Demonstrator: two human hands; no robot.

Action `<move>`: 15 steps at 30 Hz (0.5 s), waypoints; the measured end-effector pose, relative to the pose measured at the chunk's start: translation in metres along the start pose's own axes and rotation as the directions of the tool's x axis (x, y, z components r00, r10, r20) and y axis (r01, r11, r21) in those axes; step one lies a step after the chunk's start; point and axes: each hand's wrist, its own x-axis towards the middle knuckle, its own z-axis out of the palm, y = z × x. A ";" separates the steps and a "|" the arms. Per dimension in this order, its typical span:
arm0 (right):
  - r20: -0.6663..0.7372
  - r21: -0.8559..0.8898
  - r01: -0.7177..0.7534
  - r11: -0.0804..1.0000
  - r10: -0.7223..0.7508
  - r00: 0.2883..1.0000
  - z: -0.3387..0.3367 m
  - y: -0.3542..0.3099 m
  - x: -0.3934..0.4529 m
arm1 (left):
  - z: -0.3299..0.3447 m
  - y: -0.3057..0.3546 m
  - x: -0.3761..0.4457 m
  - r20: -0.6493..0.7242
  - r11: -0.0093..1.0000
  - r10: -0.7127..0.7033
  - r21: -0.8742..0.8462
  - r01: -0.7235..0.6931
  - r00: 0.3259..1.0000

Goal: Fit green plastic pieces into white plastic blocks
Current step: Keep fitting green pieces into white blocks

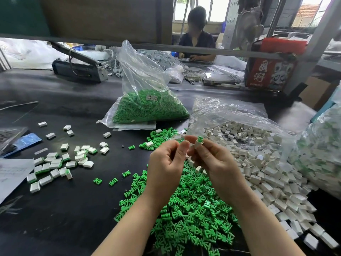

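Head-worn camera looks forward and down, close over the black worktable.

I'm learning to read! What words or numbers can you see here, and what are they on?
Red box: two big white Chinese characters, "国潮"; the small line under them is too blurred to read.
White label on the bag of green pieces: print too small to read.
Paper sheet at left: faint writing, unreadable.
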 end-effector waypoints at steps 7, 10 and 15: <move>0.030 -0.325 0.096 0.941 -0.091 0.995 0.007 -0.002 -0.003 | -0.001 -0.003 0.005 0.214 0.934 -0.199 -0.254 0.252 0.956; 0.015 -0.361 0.094 0.928 -0.095 0.995 0.006 0.000 -0.004 | -0.002 -0.003 0.004 0.205 0.931 -0.228 -0.241 0.275 0.952; -0.017 -0.414 0.027 0.910 -0.038 0.999 0.008 0.004 -0.002 | 0.001 0.000 0.002 0.250 0.942 -0.166 -0.246 0.228 0.954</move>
